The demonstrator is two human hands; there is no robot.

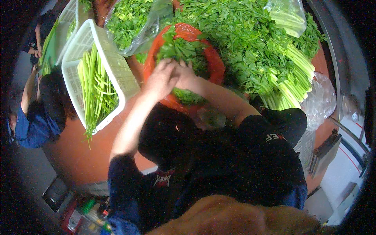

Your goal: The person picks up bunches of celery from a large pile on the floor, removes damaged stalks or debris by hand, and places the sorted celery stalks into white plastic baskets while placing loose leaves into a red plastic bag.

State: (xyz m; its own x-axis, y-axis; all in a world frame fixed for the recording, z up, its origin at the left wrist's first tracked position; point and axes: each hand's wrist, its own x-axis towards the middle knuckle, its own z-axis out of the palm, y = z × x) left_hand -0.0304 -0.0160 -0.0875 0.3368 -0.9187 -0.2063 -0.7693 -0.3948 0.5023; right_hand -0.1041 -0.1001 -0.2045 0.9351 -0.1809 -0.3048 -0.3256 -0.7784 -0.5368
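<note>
An orange-red plastic bag [216,63] stands open in front of me, with leafy greens [188,95] inside. Over its mouth my left hand [161,78] and my right hand [185,75] meet, their fingers overlapping. Leafy stems with blurred edges stick up just beyond the fingertips; whether either hand grips them is hidden. A white plastic basket [113,73] tilts on the left with long green stalks [95,85] in it. To the right of the bag lies a large heap of leafy celery [249,55], its cut stalks pointing right.
A clear bag of leaves [132,26] lies behind the basket, and a clear bag of stalks [286,17] at the back right. Crumpled clear plastic [318,98] sits at the right. Another person [35,120] works at the far left beside a second white basket [70,26].
</note>
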